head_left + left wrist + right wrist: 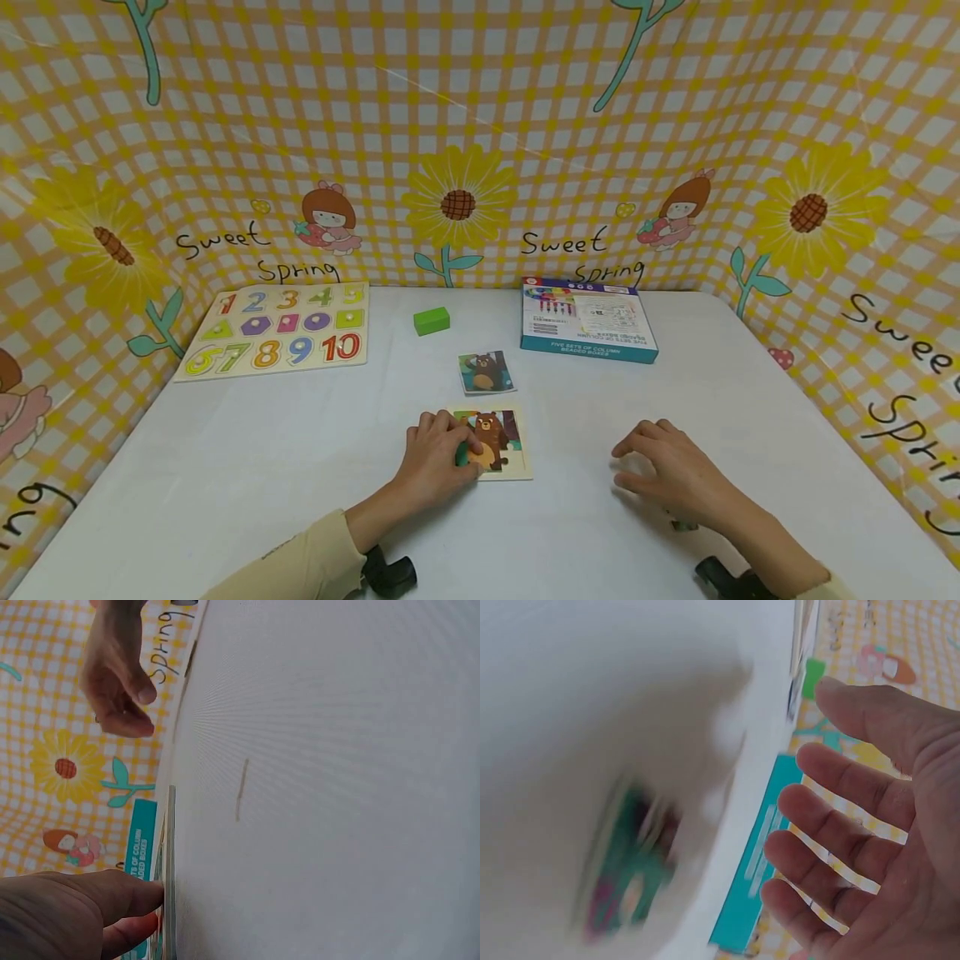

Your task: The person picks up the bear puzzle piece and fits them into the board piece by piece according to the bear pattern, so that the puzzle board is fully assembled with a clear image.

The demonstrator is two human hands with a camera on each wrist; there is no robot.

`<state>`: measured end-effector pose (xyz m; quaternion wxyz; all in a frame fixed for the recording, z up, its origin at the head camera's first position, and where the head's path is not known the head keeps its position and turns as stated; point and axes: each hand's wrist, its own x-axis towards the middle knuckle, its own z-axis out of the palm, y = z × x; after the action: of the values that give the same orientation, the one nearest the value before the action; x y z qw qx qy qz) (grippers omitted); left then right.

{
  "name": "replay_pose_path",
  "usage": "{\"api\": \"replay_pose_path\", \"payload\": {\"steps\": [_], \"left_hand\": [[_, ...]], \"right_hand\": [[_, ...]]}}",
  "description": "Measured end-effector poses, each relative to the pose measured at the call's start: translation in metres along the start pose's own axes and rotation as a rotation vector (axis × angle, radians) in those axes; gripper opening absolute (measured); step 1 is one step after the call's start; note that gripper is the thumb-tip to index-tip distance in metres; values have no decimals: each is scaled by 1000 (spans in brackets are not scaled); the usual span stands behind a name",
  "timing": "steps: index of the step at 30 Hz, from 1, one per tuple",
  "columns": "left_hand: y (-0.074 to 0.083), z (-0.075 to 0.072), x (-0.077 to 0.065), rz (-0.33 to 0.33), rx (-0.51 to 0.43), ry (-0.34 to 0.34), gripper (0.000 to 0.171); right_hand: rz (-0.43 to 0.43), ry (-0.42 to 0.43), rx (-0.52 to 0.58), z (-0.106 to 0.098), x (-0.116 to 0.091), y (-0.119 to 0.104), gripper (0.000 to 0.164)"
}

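Note:
My left hand (435,462) rests on the left side of a bear jigsaw puzzle (491,425), its thumb by the near edge and a fingertip on the picture. At the puzzle's lower right, bare cream backing shows. In the left wrist view, the thumb (131,892) touches the thin board seen edge-on. To the right, my right hand (671,471) hovers over the table, fingers spread and holding nothing. Under its wrist lies a puzzle piece (684,525), mostly hidden; the right wrist view shows a blurred green, pink and brown piece (630,870). Beyond the puzzle lies a bear picture card (487,372).
A number and shape board (277,329) lies at the back left. A green block (431,322) stands near the middle back, and a flat teal box (588,321) at the back right. Checked cloth (457,108) walls the white table (300,442) behind and at both sides.

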<state>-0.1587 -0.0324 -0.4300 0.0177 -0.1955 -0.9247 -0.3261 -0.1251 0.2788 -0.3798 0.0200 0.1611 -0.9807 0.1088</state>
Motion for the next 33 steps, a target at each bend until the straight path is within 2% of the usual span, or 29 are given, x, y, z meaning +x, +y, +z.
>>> {"api": "replay_pose_path", "payload": {"steps": [7, 16, 23, 33], "left_hand": [[0, 0, 0, -3, 3, -1, 10], [-1, 0, -1, 2, -7, 10, 9], [-2, 2, 0, 5, 4, 14, 9], [-2, 2, 0, -2, 2, 3, 10]], "right_hand": [[41, -16, -8, -6, -24, 23, 24], [6, -10, -17, -3, -49, 50, 32], [-1, -74, -17, 0, -55, 63, 33], [-53, -55, -23, 3, -63, 69, 31]]}}
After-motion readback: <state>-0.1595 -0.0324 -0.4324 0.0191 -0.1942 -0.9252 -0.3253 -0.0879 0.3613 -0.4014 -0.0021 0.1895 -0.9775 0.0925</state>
